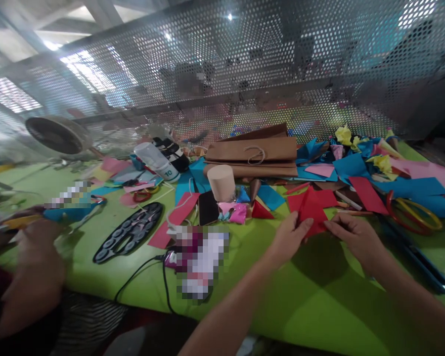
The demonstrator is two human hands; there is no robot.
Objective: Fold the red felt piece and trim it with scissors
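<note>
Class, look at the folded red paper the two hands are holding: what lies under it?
Under the red paper is the green table, with the paper's shadow in front of it. The left hand and right hand grip its edges. Whatever lies directly beneath the sheet is covered.

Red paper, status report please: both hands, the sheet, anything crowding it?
Left hand and right hand both pinch the red paper, lifted off the green table. Loose red sheets and red hoops crowd close.

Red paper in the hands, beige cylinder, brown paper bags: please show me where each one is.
red paper [311, 211], head view, middle of the folded sheet.
beige cylinder [222, 184], head view, its side wall.
brown paper bags [252, 151], head view, face of the top bag.
</note>
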